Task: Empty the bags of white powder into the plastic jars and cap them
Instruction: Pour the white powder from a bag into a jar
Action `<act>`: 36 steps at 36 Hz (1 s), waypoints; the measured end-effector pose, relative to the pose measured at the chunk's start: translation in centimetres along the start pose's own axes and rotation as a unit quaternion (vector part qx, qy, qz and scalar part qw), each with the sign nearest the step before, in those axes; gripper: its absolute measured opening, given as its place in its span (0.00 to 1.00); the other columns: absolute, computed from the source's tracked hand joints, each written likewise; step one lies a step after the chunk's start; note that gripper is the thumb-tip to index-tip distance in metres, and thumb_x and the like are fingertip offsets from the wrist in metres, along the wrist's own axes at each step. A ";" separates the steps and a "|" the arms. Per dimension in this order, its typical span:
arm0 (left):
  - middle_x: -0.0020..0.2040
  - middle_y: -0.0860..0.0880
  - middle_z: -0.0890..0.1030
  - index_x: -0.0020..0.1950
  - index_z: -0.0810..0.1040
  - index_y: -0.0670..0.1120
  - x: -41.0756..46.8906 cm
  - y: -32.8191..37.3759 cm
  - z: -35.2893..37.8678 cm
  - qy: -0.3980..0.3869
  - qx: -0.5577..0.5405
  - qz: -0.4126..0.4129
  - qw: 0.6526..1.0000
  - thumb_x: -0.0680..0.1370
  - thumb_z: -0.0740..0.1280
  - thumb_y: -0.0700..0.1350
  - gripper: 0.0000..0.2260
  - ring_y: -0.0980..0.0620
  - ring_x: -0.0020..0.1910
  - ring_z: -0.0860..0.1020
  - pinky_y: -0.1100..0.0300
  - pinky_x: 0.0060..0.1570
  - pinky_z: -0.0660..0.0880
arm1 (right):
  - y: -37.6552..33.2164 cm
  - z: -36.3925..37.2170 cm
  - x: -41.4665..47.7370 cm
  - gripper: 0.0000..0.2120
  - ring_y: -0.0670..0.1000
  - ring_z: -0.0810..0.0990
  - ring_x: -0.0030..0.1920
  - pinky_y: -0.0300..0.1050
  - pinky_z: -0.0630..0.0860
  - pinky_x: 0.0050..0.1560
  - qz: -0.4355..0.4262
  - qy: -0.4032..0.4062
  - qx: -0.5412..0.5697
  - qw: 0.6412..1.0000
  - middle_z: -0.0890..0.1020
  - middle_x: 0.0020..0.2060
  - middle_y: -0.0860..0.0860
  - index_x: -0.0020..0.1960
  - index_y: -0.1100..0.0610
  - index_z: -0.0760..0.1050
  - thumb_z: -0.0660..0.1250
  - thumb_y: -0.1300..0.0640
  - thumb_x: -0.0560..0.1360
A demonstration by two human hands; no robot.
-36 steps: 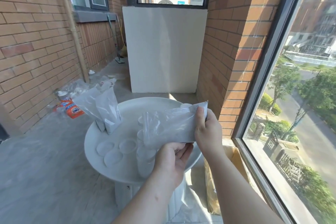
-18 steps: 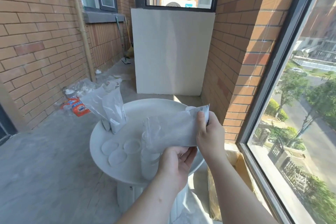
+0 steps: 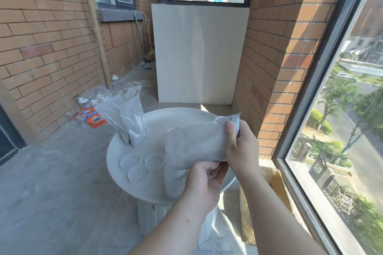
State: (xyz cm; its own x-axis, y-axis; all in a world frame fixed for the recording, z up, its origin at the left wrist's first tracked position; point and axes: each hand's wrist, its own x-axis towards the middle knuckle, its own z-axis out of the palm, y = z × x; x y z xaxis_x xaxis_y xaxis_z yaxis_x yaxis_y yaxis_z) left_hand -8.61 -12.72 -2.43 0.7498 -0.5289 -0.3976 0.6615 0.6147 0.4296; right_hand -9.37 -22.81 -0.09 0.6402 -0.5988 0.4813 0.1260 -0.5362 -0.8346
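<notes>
over the round table, the right hand pinches the bag of white powder at its upper end, the left hand grips its lower edge, and its drooping end wants lining up with the jar beneath before tipping slowly.

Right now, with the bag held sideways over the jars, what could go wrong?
1. The bag lies sideways above the table, right hand pinching one end; opened like this, powder may miss the jar below.
2. Swinging it could topple the two leaning bags at the table's far left.
</notes>
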 end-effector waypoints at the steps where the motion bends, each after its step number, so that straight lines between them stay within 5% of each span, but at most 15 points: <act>1: 0.54 0.36 0.84 0.57 0.80 0.32 -0.1 0.0 0.0 0.000 -0.001 -0.001 1.000 0.73 0.57 0.25 0.18 0.42 0.49 0.84 0.53 0.51 0.81 | 0.0 0.0 0.0 0.15 0.43 0.71 0.34 0.41 0.65 0.36 -0.003 0.000 -0.002 1.000 0.75 0.32 0.38 0.40 0.45 0.69 0.57 0.40 0.81; 8: 0.45 0.39 0.84 0.50 0.81 0.34 -0.2 0.0 0.3 0.001 -0.012 -0.001 1.000 0.74 0.56 0.25 0.15 0.44 0.40 0.84 0.57 0.39 0.82 | -0.4 0.0 -0.1 0.14 0.44 0.72 0.36 0.40 0.66 0.37 -0.008 -0.012 -0.008 1.000 0.75 0.34 0.45 0.41 0.47 0.70 0.57 0.43 0.82; 28: 0.49 0.37 0.84 0.51 0.82 0.33 -0.5 0.0 0.4 -0.016 -0.008 0.000 1.000 0.73 0.55 0.25 0.17 0.43 0.43 0.85 0.57 0.39 0.82 | -0.5 0.1 0.1 0.19 0.47 0.74 0.39 0.36 0.67 0.36 -0.031 -0.017 -0.023 0.999 0.76 0.36 0.47 0.42 0.52 0.72 0.53 0.40 0.82; 36: 0.48 0.37 0.85 0.53 0.81 0.33 -0.5 0.1 0.5 -0.018 -0.017 -0.009 1.000 0.74 0.55 0.25 0.17 0.44 0.41 0.85 0.56 0.38 0.82 | -0.4 0.2 0.1 0.19 0.49 0.75 0.40 0.47 0.71 0.41 -0.032 -0.016 -0.022 0.999 0.77 0.37 0.48 0.44 0.52 0.73 0.54 0.41 0.83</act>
State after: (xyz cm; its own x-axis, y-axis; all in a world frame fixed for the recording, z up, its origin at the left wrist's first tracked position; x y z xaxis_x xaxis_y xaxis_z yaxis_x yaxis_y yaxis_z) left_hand -8.94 -12.70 -1.78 0.7388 -0.5596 -0.3756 0.6738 0.6248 0.3945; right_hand -9.18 -22.56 0.27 0.6557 -0.5430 0.5245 0.1343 -0.5998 -0.7888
